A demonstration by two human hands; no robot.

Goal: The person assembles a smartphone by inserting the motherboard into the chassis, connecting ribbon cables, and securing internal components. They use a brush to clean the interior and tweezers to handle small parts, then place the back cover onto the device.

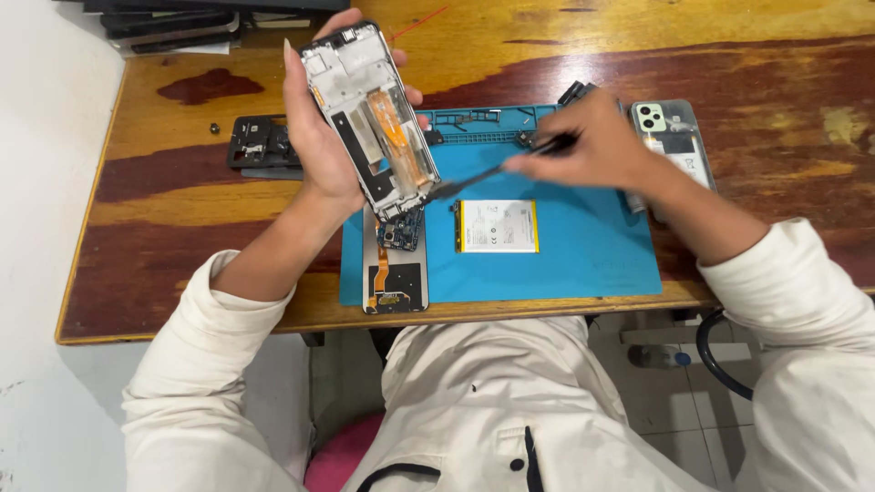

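Worn, varnished wood forms the worktop (182, 228), with a blue rectangular silicone mat (583, 255) laid at centre frame. Above the mat's upper left, the left hand (319, 137) is closed around an opened phone frame with an orange flex strip (369, 118), tilting it up so its inside faces the camera. The right hand (597, 146) pinches a slim black tool (483, 175), its tip at the frame's lower edge. A white, yellow-edged flat battery (498, 226) lies on the mat. The tool's tip is blurred, so actual contact is unclear.
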